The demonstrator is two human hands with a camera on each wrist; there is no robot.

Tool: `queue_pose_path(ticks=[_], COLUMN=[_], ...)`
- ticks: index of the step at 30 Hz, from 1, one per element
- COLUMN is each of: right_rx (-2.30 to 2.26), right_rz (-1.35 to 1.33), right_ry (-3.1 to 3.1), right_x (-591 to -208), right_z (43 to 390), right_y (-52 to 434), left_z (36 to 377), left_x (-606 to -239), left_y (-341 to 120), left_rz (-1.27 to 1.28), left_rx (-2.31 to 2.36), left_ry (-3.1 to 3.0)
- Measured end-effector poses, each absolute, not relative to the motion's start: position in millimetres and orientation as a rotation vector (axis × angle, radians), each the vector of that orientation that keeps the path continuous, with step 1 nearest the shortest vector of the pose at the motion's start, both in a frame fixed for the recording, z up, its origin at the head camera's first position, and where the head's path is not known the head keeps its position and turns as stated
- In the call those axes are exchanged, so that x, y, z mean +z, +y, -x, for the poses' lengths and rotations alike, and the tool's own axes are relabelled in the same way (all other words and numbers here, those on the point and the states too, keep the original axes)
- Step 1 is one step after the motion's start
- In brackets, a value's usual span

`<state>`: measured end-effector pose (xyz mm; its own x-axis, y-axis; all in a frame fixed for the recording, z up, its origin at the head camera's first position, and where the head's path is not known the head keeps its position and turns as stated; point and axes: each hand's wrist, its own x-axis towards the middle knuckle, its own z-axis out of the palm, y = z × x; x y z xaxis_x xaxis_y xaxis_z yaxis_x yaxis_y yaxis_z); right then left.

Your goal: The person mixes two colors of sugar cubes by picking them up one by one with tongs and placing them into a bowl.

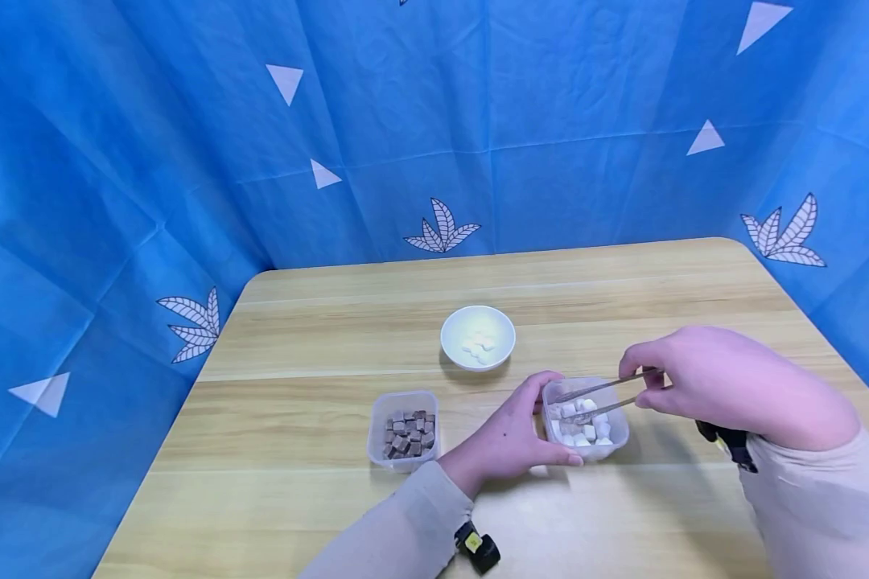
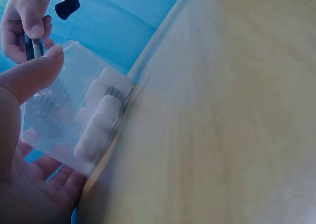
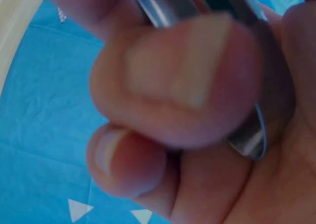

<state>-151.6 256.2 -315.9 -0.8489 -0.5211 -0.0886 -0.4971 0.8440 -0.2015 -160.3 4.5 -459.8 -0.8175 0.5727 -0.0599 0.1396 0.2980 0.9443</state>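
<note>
A clear plastic box with several white cubes stands on the wooden table. My left hand grips its near-left side, thumb and fingers curled round the wall. In the left wrist view the box lies against my left palm, and white cubes show through its wall. My right hand pinches metal tweezers whose tips reach down into the box among the cubes. The right wrist view is filled by my right hand's fingers round the tweezers' metal arms.
A second clear box with several brown cubes stands left of my left hand. A white bowl holding a few white pieces sits farther back at the table's middle. Blue cloth hangs round the table on all sides.
</note>
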Motion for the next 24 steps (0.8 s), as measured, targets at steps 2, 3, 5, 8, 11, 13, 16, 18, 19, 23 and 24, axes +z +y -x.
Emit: queue_pose_path(ticks=[2, 3, 5, 8, 11, 13, 16, 18, 19, 23, 24], right_rx=[-0.256, -0.253, -0.248, -0.235, -0.222, -0.214, -0.219, -0.236, -0.244, -0.286, -0.287], right_rz=[0.785, 0.777, 0.777, 0.772, 0.792, 0.809, 0.828, 0.832, 0.832, 0.827, 0.830], right_ry=[2.873, 2.872, 2.868, 2.862, 2.861, 2.863, 2.864, 2.860, 2.859, 2.852, 2.857], right_x=[-319, -320, -323, -328, -329, -329, -328, -327, -326, -321, -320], right_z=[155, 156, 158, 161, 162, 162, 162, 162, 161, 159, 159], right_y=[254, 253, 251, 249, 249, 249, 249, 249, 250, 256, 258], left_z=[161, 161, 161, 161, 161, 161, 160, 160, 160, 160, 160], left_x=[-460, -460, -460, -461, -461, -461, -461, -460, -460, -460, -460], left_y=[5, 5, 5, 5, 5, 4, 3, 3, 3, 2, 2], left_rz=[-0.643, -0.645, -0.649, -0.657, -0.655, -0.652, -0.643, -0.639, -0.640, -0.661, -0.667], left_rx=[1.530, 1.530, 1.530, 1.528, 1.527, 1.524, 1.518, 1.518, 1.520, 1.523, 1.520], left_ry=[2.183, 2.183, 2.184, 2.185, 2.188, 2.192, 2.198, 2.193, 2.189, 2.186, 2.191])
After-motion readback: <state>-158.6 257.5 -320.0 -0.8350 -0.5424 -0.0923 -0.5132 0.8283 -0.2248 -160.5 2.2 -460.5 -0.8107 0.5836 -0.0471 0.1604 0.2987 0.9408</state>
